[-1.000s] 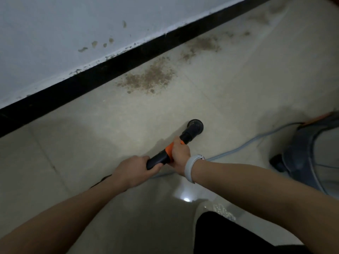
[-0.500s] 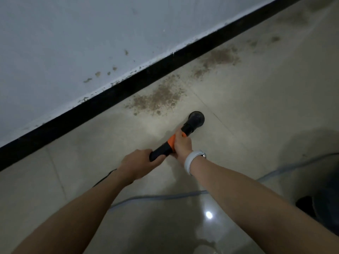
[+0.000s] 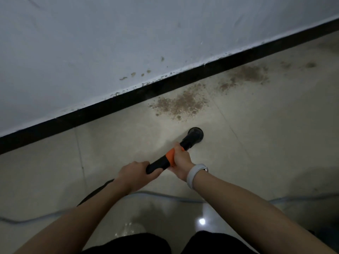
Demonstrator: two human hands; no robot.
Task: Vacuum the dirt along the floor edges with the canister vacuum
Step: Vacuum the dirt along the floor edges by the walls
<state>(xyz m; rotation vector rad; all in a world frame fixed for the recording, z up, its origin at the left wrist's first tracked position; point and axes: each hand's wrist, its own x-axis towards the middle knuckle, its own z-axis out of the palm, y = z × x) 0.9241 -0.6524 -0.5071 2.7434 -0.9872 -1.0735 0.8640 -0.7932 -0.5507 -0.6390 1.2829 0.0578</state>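
I hold a black vacuum wand (image 3: 187, 142) with an orange collar in both hands. My left hand (image 3: 134, 176) grips its rear end, where the dark hose leaves toward the lower left. My right hand (image 3: 180, 161), with a pale wristband, grips at the orange collar. The round nozzle (image 3: 196, 134) sits on the pale floor tiles, a short way below a patch of brown dirt (image 3: 180, 104) lying against the black skirting. A second dirt patch (image 3: 245, 76) lies further right along the skirting. The canister is out of view.
A white wall (image 3: 110, 43) with chipped spots rises above the black skirting (image 3: 102, 111). A grey cable (image 3: 165, 196) runs across the floor under my arms. My dark-clothed knees (image 3: 139, 243) fill the bottom edge.
The view has shifted so the wall and dirt sit lower and closer. The nozzle has come nearer the dirt patch. The canister at the right has left the view. Both hands keep their grip.
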